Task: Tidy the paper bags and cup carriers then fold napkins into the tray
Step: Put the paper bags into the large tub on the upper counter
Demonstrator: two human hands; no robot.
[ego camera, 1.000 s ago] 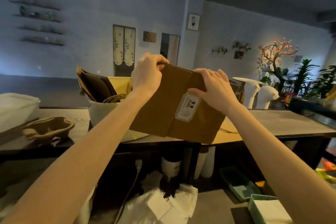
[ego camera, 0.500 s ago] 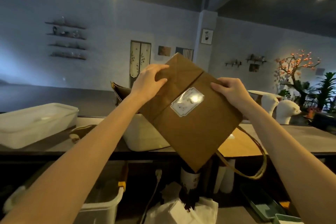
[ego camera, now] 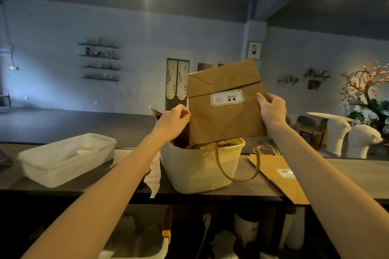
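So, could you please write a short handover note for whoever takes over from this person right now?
Right hand grips the right edge of the folded brown paper bag with the white 9.9 label, held upright over the cream plastic bin.
Left hand touches the bag's left edge, its fingers lightly curled.
Bag's bottom edge is at the bin's rim, its handle loop hanging over the front wall; other bags already stand inside.
Left: drop this bag in, then file the flat brown paper bag lying on the dark counter right of the bin. No napkin folding is visible yet.

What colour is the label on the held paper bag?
White with a dark border and black "9.9" print; the label sits on the brown paper bag, clearest in the head view.
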